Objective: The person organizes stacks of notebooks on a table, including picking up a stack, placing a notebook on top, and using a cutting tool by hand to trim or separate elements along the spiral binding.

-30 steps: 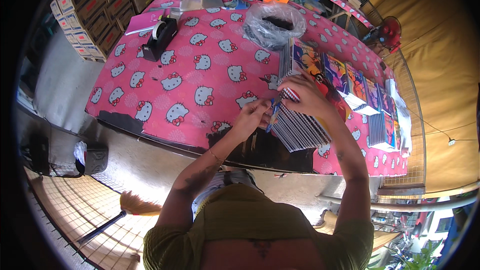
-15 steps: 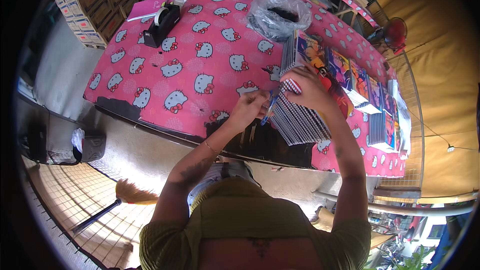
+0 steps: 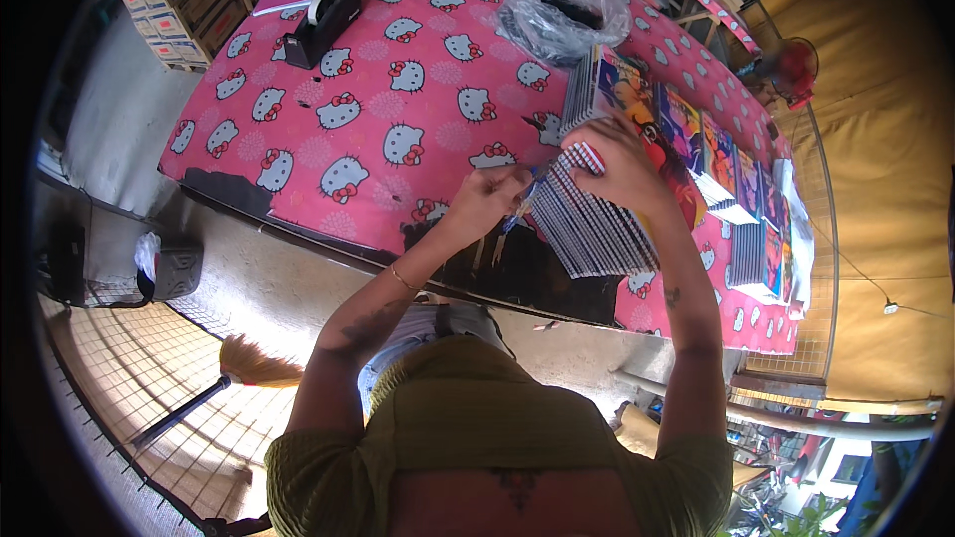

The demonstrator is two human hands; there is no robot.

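A stack of spiral-bound notebooks (image 3: 597,224) with colourful covers stands at the table's near edge, its bound edges facing me. My right hand (image 3: 622,164) is closed over the top of this stack, thumb along the bound edges and fingers over the far side. Just left of it, my left hand (image 3: 492,201) pinches a small, thin blue item (image 3: 517,211) beside the notebooks. Its kind is too small and partly hidden to make out. Behind my right hand, another upright batch of notebooks (image 3: 582,94) leans close by.
More notebook stacks (image 3: 761,259) line the right side of the pink patterned table (image 3: 398,209). A clear plastic bag (image 3: 522,25) lies at the back, with a black tape dispenser (image 3: 323,25) to its left. Cartons (image 3: 184,0) are piled beyond; a broom (image 3: 254,363) lies lower left.
My left hand has shifted slightly up with the blue item, staying beside the stack. My right hand keeps its hold on the notebooks. The whole view has shifted a little.
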